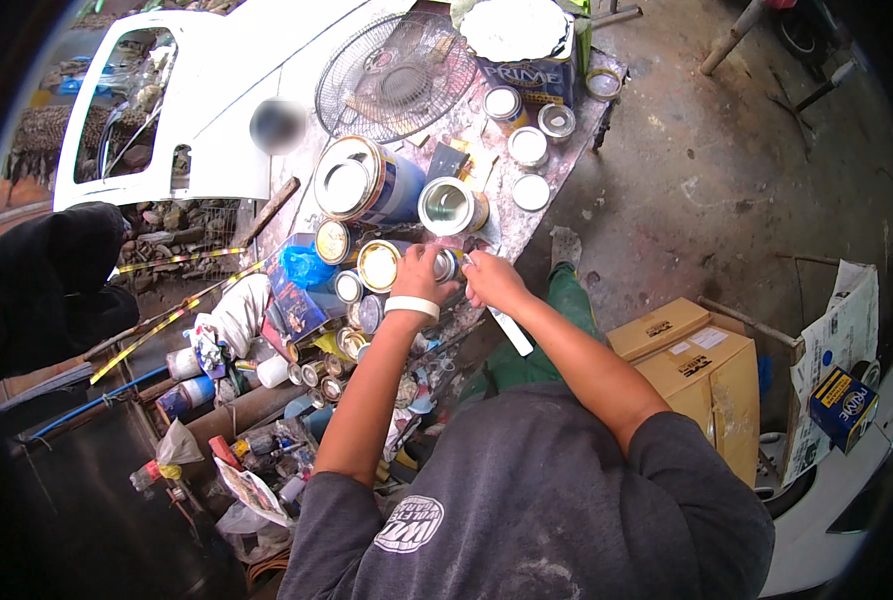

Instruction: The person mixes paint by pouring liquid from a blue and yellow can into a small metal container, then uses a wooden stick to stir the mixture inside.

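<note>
My left hand, with a white band at its wrist, is closed around a small paint can at the table's near edge. Beside it, my right hand is a fist around a flat white stick, whose length sticks out toward me. The stick's other end is hidden near the can's rim. Just left of my left hand stands an open can with yellowish contents. Beyond both hands is a wider open can with pale contents, next to a large blue and white can.
A fan grille lies at the table's far side, near several small cans and a white lid. Many cans crowd the left below the table. Cardboard boxes stand on the floor at right. A white car door is at far left.
</note>
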